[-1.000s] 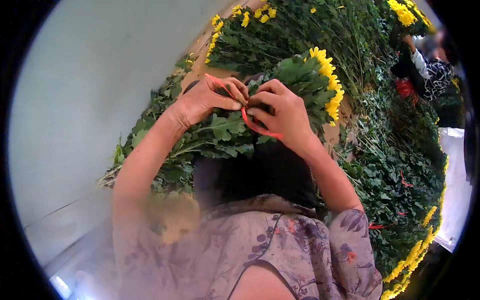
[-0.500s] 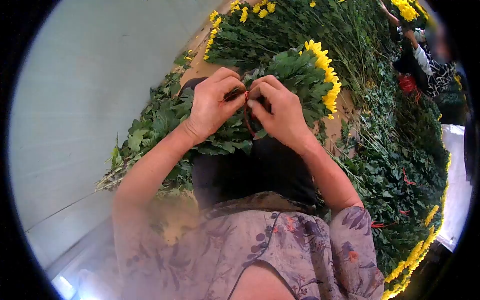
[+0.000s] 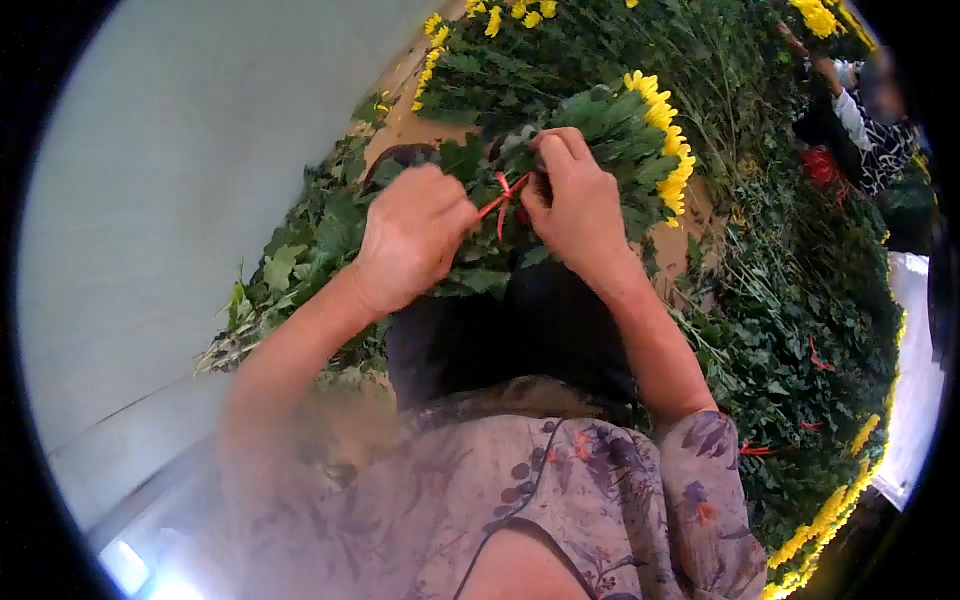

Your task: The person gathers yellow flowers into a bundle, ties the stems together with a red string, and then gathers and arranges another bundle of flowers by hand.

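Note:
Across my lap lies a bunch of yellow chrysanthemums (image 3: 600, 140), its leafy stems to the left and its flower heads to the right. A red tie string (image 3: 504, 194) with a bow-like knot sits on top of the stems. My left hand (image 3: 412, 235) is closed on one end of the string, left of the knot. Just right of the knot, my right hand (image 3: 580, 200) pinches the other end. The string runs taut between both hands. The underside of the bunch is hidden.
Heaps of cut chrysanthemum stems (image 3: 790, 330) cover the right side, with a row of yellow blooms (image 3: 830, 515) along their edge. More flowers (image 3: 560, 60) lie ahead. A pale wall (image 3: 190, 200) stands at left. Another person (image 3: 870, 130) works at upper right beside red string (image 3: 820, 166).
My hands have drawn apart, the left one moving left and down, the right one slightly right. The red knot between them has come into plain view, its string pulled straight.

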A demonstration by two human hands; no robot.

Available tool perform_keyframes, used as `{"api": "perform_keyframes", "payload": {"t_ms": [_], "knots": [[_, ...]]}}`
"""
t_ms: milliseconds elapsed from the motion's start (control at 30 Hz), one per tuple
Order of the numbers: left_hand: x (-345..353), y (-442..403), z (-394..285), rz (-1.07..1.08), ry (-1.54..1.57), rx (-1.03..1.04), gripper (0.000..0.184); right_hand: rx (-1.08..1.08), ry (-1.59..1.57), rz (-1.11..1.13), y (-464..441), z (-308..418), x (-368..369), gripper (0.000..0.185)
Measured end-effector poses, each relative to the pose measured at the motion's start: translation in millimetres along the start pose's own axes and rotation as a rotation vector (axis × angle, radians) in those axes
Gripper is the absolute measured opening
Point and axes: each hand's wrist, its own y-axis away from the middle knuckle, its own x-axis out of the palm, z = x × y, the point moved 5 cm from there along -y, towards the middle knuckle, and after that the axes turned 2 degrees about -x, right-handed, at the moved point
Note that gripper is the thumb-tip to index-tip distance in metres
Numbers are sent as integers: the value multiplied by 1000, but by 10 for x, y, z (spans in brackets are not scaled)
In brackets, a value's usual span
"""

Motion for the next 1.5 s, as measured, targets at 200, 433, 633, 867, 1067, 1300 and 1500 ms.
{"api": "perform_keyframes", "payload": {"t_ms": [200,433,633,867,1067,1300,1500], "knots": [[108,220,-123,-78,-91,-68,15,36,-96,36,3,-162,-96,37],[267,336,-463,-157,135,-276,34,-519,501,427,102,620,-134,82],[-183,766,-283,-156,-263,-452,65,-467,619,362,108,70,-101,61],[-957,1965,597,-199,-583,-954,102,-498,535,331,40,-228,-526,60],[57,2830,1502,-207,-60,-1107,74,-391,637,39,-278,-557,-1198,66],[676,5306,2413,-26,428,-1363,71,-438,1038,-145,-304,-86,-1632,56],[898,3758,2101,301,112,-1110,57,-306,1300,-127,55,-1703,-3154,21]]}}
